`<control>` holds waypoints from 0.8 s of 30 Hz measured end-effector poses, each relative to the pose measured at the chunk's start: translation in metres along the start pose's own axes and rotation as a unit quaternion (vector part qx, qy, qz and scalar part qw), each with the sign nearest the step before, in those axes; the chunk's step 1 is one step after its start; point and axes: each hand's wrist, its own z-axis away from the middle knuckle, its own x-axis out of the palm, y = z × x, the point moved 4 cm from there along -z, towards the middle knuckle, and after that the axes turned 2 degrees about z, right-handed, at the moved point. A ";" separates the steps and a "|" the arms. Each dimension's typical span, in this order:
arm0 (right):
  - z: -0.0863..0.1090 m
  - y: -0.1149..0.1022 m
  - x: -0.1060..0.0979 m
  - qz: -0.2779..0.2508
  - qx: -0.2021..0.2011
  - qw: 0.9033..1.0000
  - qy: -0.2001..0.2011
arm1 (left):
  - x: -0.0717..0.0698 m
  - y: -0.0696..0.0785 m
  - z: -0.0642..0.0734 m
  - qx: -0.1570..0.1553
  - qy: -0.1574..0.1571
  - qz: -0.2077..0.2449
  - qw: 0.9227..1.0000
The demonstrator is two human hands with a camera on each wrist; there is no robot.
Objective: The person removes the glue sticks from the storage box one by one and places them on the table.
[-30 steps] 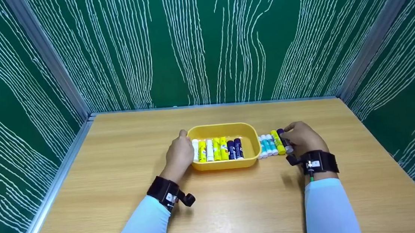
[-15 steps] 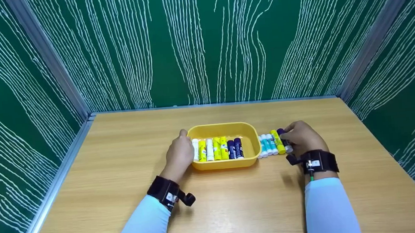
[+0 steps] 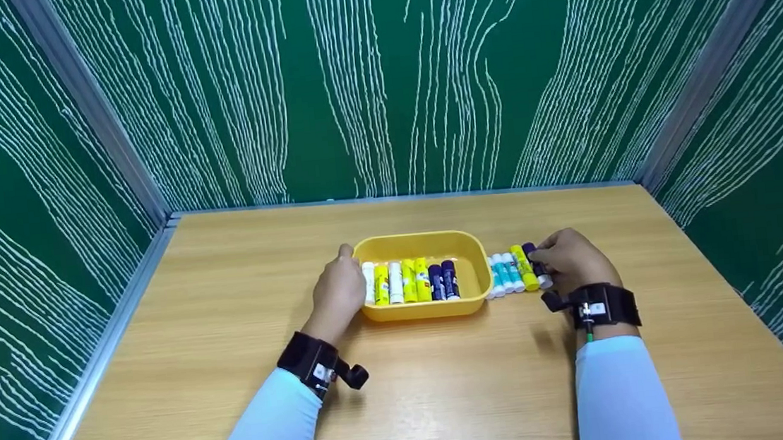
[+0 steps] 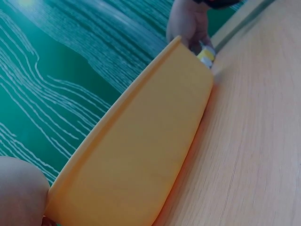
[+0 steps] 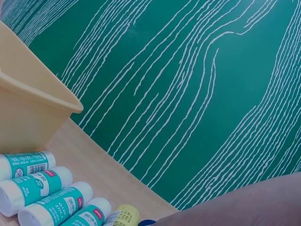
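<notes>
My left hand (image 3: 339, 292) grips the left end of a yellow plastic tray (image 3: 424, 311), thumb at the rim. Inside lie white glue sticks (image 3: 396, 283), yellow glue sticks (image 3: 422, 280) and two dark purple glue sticks (image 3: 450, 280), side by side. Right of the tray, a row of glue sticks rests on the table: several teal-and-white glue sticks (image 5: 61, 205), then a yellow glue stick (image 3: 524, 268), then a dark purple glue stick (image 3: 540, 272). My right hand (image 3: 576, 260) holds this last one at the row's right end, its fingers partly covering it.
The wooden table (image 3: 434, 386) meets green walls (image 3: 304, 114) with white wavy lines at the back and sides. Metal frame posts (image 3: 91, 104) stand at the corners. The tray's right rim (image 5: 51, 101) rises close beside the row of glue sticks.
</notes>
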 end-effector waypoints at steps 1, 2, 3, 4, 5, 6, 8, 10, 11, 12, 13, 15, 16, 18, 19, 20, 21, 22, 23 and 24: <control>0.001 0.000 0.000 -0.004 0.002 1.000 0.001 | 0.000 0.000 0.000 -0.001 0.000 0.000 1.000; 0.002 0.000 0.000 -0.010 0.004 1.000 0.003 | 0.000 0.000 0.000 -0.003 -0.002 0.000 1.000; 0.003 0.000 0.000 -0.014 0.005 1.000 0.003 | 0.000 0.000 0.000 -0.005 -0.004 -0.001 1.000; 0.004 -0.001 0.000 -0.018 0.005 1.000 0.003 | 0.000 0.000 0.000 -0.006 -0.005 -0.002 1.000; 0.005 -0.001 0.000 -0.027 0.007 1.000 0.001 | 0.000 0.000 0.000 -0.007 -0.006 -0.003 1.000; 0.006 -0.001 0.000 -0.031 0.010 0.999 0.004 | 0.000 0.000 0.000 -0.008 -0.007 -0.003 1.000; 0.007 -0.002 -0.001 -0.037 0.012 0.999 0.004 | 0.000 0.000 0.000 -0.008 -0.007 -0.004 1.000; 0.007 -0.003 -0.002 -0.024 0.006 1.000 0.002 | 0.000 0.001 0.000 -0.009 -0.009 -0.004 1.000; 0.007 -0.004 -0.002 -0.021 0.004 1.000 0.000 | 0.000 0.001 0.000 -0.010 -0.010 -0.003 1.000; 0.006 -0.004 -0.003 -0.010 0.003 1.000 0.001 | 0.000 0.001 0.000 -0.011 -0.012 -0.003 1.000; 0.006 -0.005 -0.005 0.003 0.002 1.000 0.004 | 0.000 0.001 0.000 -0.011 -0.012 -0.004 1.000; 0.005 -0.006 -0.008 0.033 0.000 0.999 0.011 | 0.000 0.002 -0.001 -0.012 -0.014 -0.004 1.000; 0.007 -0.007 -0.009 0.041 0.000 0.999 0.016 | 0.000 0.002 -0.001 -0.011 -0.012 -0.004 1.000; 0.011 -0.010 -0.012 0.053 0.009 0.998 0.031 | 0.000 0.002 -0.001 -0.012 -0.012 -0.005 1.000; 0.014 -0.013 -0.014 0.066 0.002 0.997 0.039 | 0.000 0.002 -0.001 -0.013 -0.011 -0.005 1.000; 0.018 -0.018 -0.015 0.079 -0.009 0.996 0.046 | 0.000 0.002 -0.002 -0.016 -0.013 -0.005 1.000; 0.022 -0.024 -0.016 0.086 -0.020 0.995 0.054 | 0.000 0.001 -0.002 -0.018 -0.013 -0.005 1.000; 0.025 -0.032 -0.016 0.097 -0.032 0.993 0.064 | 0.000 0.001 -0.002 -0.021 -0.014 -0.005 1.000; 0.029 -0.040 -0.015 0.107 -0.044 0.991 0.072 | 0.001 0.001 -0.002 -0.024 -0.018 -0.004 1.000; 0.033 -0.049 -0.014 0.123 -0.063 0.987 0.081 | 0.001 0.001 -0.002 -0.028 -0.020 -0.003 0.999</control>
